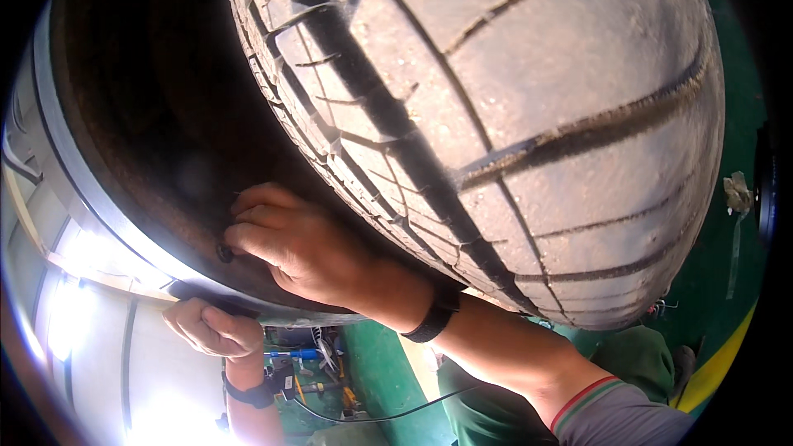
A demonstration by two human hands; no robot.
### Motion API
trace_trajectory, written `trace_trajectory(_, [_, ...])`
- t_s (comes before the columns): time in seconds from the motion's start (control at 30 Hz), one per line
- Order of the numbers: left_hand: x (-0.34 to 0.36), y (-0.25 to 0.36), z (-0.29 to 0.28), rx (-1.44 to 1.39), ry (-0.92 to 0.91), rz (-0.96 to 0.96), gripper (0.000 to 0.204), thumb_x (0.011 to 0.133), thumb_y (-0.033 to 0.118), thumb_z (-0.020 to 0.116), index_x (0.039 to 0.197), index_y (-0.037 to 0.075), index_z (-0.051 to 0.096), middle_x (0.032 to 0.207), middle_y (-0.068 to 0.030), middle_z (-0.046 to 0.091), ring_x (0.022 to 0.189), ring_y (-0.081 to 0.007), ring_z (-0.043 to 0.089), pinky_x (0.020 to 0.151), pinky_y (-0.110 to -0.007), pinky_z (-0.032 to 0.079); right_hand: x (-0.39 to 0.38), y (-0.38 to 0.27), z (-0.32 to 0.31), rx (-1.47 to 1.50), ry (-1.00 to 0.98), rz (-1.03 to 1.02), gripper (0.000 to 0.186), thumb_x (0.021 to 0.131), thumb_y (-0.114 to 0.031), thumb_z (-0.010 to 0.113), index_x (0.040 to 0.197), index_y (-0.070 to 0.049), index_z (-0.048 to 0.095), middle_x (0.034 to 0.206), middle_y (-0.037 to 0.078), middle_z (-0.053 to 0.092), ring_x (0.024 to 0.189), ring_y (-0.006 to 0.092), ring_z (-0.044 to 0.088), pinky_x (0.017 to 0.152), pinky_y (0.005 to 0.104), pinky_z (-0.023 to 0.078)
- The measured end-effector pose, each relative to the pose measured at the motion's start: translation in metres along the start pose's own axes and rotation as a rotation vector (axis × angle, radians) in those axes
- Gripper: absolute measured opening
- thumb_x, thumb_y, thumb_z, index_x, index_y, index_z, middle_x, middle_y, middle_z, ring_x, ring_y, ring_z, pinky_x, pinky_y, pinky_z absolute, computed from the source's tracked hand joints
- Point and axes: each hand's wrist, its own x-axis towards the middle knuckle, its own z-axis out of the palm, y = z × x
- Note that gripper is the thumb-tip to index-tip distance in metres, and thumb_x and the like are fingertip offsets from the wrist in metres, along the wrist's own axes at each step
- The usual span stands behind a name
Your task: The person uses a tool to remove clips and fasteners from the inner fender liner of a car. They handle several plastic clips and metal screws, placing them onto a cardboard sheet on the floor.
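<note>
The dark brown, curved inner surface of a wheel arch (157,140) fills the upper left part of the view, and deep inside it is too dark to see details. Near its lower edge there is a small black round piece (225,253), just at the fingertips of the person's right hand (289,239). This hand reaches into the arch with its fingers bent and only partly closed; I cannot tell if it grips the small piece or only touches it. Lower and more to the left, the left hand (216,328) is at the underside of the arch, with the fingers curled inward; it is not possible to tell whether it has hold of something. Around the arch runs a silver, smooth, curved body edge (89,196), brightly lit near the left hand. Beside the right hand and forearm stands a large grey-brown rubber tyre (562,116) with dark grooves, which takes most of the right side. Each wrist wears 1 black band, so 2 in total, and the right arm has a grey sleeve (619,417) with red and green trim. Below, on the green floor (376,363), lie several tools, among them a blue-handled tool (306,353). At the lower right, a yellow stripe (719,363) crosses the floor.
</note>
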Motion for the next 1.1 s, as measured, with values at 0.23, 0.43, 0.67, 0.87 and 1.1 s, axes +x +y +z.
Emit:
trace_trajectory(0.23, [-0.004,-0.004,0.008,-0.003,0.014,0.004,0.033,0.098,0.026,0.041,0.075,0.004,0.047,0.074,-0.0078,0.043,0.068,-0.0228,0.043,0.062,-0.034,0.037,-0.011,-0.011,0.013,-0.264,-0.045,0.235,0.015,0.071,0.003,0.066,0.083,-0.004,0.062,0.072,0.011,0.066,0.072,0.0308,0.066,0.066,0.0401,0.054])
trace_trajectory(0.43, [0.006,-0.006,0.001,-0.035,0.028,0.053,0.022,0.094,0.017,0.045,0.077,0.003,0.05,0.074,-0.0081,0.045,0.068,-0.0238,0.041,0.064,-0.035,0.035,0.028,-0.046,0.009,-0.33,-0.166,0.541,0.011,0.08,-0.006,0.067,0.073,0.002,0.064,0.068,0.024,0.064,0.067,0.0413,0.066,0.063,0.0472,0.053])
trace_trajectory(0.67, [0.004,-0.005,-0.002,-0.04,-0.031,0.081,0.011,0.086,0.012,0.048,0.08,0.005,0.054,0.075,-0.0085,0.048,0.067,-0.0262,0.043,0.065,-0.037,0.037,0.03,-0.055,0.006,-0.406,-0.183,0.621,0.02,0.083,-0.012,0.068,0.081,0.005,0.058,0.067,0.027,0.062,0.065,0.0435,0.064,0.059,0.0468,0.052])
trace_trajectory(0.87, [0.005,-0.004,-0.009,-0.054,-0.026,0.1,0.004,0.075,0.01,0.053,0.078,0.008,0.055,0.073,-0.0074,0.049,0.064,-0.0268,0.043,0.063,-0.038,0.037,-0.001,-0.076,0.008,-0.299,-0.173,0.739,0.02,0.092,-0.011,0.061,0.104,0.003,0.051,0.063,0.015,0.062,0.055,0.0252,0.065,0.051,0.034,0.049])
trace_trajectory(1.1, [0.003,-0.004,-0.013,-0.093,-0.003,0.068,0.009,0.069,0.011,0.055,0.078,0.01,0.058,0.071,-0.0033,0.048,0.063,-0.0234,0.045,0.062,-0.036,0.037,-0.005,-0.116,-0.005,-0.131,-0.471,0.596,0.036,0.085,0.006,0.061,0.114,0.003,0.039,0.085,0.019,0.058,0.067,0.0308,0.064,0.06,0.0385,0.05])
